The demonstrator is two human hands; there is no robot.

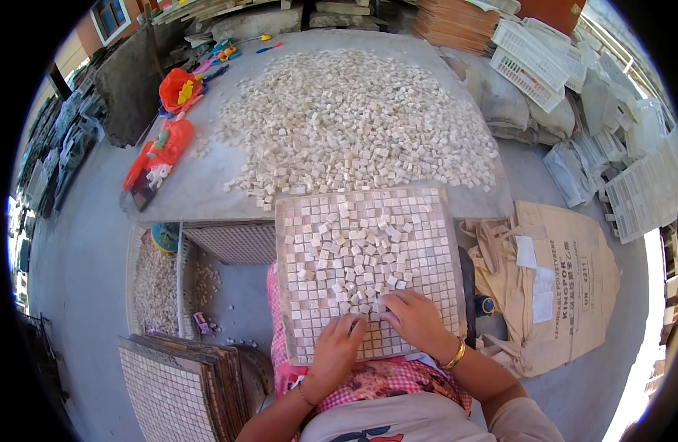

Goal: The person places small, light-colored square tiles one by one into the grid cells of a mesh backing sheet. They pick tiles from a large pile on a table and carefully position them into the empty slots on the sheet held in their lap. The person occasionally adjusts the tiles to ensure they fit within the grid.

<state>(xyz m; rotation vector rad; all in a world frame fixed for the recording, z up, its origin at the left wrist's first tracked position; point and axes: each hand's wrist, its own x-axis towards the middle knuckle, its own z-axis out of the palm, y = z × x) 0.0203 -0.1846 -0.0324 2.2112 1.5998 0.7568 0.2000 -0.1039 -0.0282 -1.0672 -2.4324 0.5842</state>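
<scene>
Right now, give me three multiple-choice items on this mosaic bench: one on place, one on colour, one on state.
1. Where does the grid board rest?
A. on the floor
B. on the person's lap, leaning on the table edge
C. on the white crates

2. What colour are the bags at the table's left edge?
A. orange-red
B. blue
C. black

3. How do the hands stand?
A. both raised off the board
B. one holds a hammer
C. both down on the tiles at the board's near edge

Key: B, the board spans from the lap to the table. A, the bags are orange-red. C, the left hand and right hand press fingertips on the loose tiles.
</scene>
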